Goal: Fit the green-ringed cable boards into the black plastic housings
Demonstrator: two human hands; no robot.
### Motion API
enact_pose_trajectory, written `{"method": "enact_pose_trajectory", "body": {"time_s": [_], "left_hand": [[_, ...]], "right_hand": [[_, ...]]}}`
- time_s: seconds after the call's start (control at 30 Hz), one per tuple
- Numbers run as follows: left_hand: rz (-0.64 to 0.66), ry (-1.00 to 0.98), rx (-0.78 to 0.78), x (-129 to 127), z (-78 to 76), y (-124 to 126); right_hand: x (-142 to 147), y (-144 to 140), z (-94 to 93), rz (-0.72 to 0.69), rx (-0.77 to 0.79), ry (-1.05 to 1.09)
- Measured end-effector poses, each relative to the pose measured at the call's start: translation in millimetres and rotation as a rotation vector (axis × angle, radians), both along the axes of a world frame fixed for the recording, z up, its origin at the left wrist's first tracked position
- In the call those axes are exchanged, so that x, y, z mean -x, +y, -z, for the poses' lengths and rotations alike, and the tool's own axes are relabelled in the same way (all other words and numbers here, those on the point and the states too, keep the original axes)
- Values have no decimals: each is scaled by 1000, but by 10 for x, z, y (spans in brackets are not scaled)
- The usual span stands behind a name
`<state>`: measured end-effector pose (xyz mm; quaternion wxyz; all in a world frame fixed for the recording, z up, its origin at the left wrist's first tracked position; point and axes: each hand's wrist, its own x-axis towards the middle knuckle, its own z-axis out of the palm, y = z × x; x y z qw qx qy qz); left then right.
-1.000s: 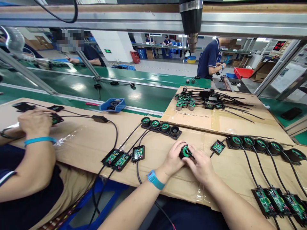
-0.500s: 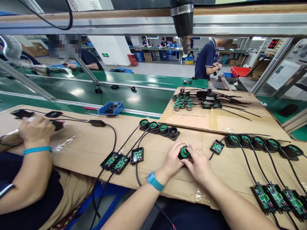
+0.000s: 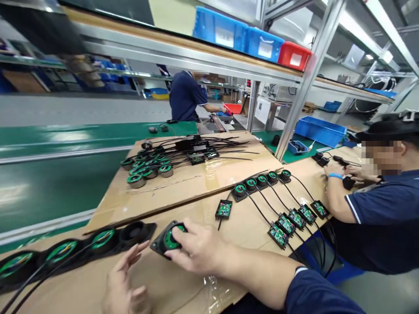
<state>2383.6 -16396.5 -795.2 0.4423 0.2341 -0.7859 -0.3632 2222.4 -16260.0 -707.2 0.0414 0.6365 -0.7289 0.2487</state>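
Right hand clamped on a black cup, left hand free.
The cup [image 3: 159, 245] sits at the lower centre of the frame, tilted, its green circuit board [image 3: 170, 240] facing up. The right hand [image 3: 203, 246] grips it, fingers reaching over the face; the left hand [image 3: 126, 283], well apart from the right, is empty, fingers parted. It looks light and stiff, perhaps smooth, with the exposed board its fragile part; the outer wall or flat corners seem the safer hold. A row of cups [image 3: 73, 248] lies lower left, another row [image 3: 256, 186] right of centre, on the cardboard-covered counter [image 3: 244, 233].
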Motion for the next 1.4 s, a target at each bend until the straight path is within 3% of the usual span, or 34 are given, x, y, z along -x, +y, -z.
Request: {"method": "enact_pose_trajectory", "body": {"time_s": [0.07,0.13,0.27,0.43,0.57,0.7,0.83,0.9,1.0,1.1,1.23,1.3,1.4], "left_hand": [[7,-5,21,-20,-38,0],[7,-38,47,-35,-68,8],[19,-63,81,-37,-90,25],[41,-68,99,-19,-94,54],[47,-58,104,-27,-112,83],[52,-97,142,-2,-100,84],[125,-248,54,90,-64,107],[118,-316,-8,148,-49,133],[71,-348,-26,212,-24,153],[51,-336,21,230,18,138],[57,-303,114,230,57,103],[68,-303,160,231,55,96],[86,-314,194,221,53,99]], "right_hand": [[-11,-38,-4,-40,-203,77],[-20,-69,-30,-78,-310,111],[-42,-63,-109,17,-152,44],[-31,-69,-130,-74,-375,66],[-9,-96,-61,14,-184,-34],[46,-154,69,-21,-282,-39],[286,-44,-43,-83,-250,-72],[501,81,-172,-22,-257,-12],[858,249,-270,87,-395,160],[1122,357,-153,50,-531,280],[1272,373,40,-91,-511,274],[1244,363,-21,-133,-465,272],[1033,458,-342,-148,-369,314]]}}
